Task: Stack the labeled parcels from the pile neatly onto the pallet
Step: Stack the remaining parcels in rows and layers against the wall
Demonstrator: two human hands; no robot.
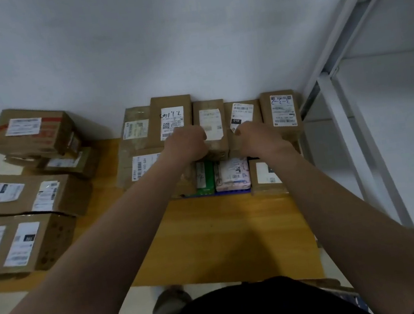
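Note:
A small brown parcel (211, 119) with a white label stands in the top row of stacked parcels against the wall. My left hand (188, 143) grips its left side and my right hand (253, 137) grips its right side, both with curled fingers. Neighbouring labeled boxes stand to its left (172, 116) and to its right (282, 112). Below lie a green packet (204, 178), a pink-white packet (232, 174) and a brown box (265, 175). The stack sits on a wooden board (224, 233) with a blue pallet edge (231, 192) showing under it.
A pile of larger labeled cardboard boxes (29, 196) sits at the left on the floor. A white metal frame (348, 122) stands at the right. The white wall is right behind the stack. My shoe (170, 306) is near the board's front edge.

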